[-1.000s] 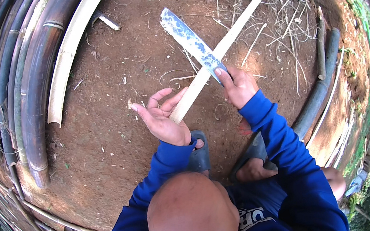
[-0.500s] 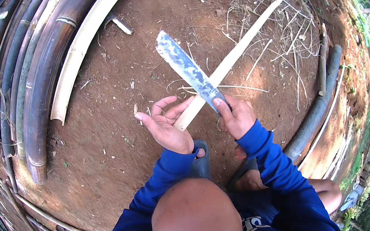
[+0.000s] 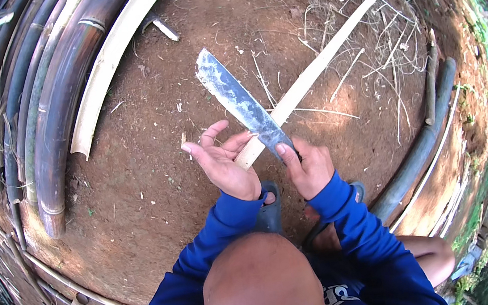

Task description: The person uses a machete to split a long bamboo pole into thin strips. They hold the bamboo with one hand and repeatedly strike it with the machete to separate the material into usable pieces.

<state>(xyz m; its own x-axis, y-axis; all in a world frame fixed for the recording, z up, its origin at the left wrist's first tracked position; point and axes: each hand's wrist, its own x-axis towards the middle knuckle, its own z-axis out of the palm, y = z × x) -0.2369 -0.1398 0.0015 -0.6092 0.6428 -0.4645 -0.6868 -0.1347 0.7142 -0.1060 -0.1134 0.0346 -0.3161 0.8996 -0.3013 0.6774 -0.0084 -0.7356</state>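
My right hand (image 3: 310, 167) is closed round the handle of a machete (image 3: 236, 97), thumb along its top. The dark, pale-smeared blade points up and to the left. It lies across a long pale bamboo strip (image 3: 319, 67), touching or just above it; I cannot tell which. My left hand (image 3: 227, 164) holds the strip's near end, palm up, with some fingers hidden beneath it. Its thumb and forefinger stick out, spread away from the strip. The strip slants up and right, its thin far end over the scattered shavings.
Dark bamboo poles (image 3: 71, 95) lie at the left beside a pale split length (image 3: 111, 49). Thin shavings (image 3: 390, 38) litter the soil at upper right. A grey pole (image 3: 412, 154) lies at the right. A sandaled foot (image 3: 269, 208) is close below my hands.
The machete has slid a little down and left along the strip towards my left hand. My right hand has moved with it, while my left hand keeps nearly the same pose.
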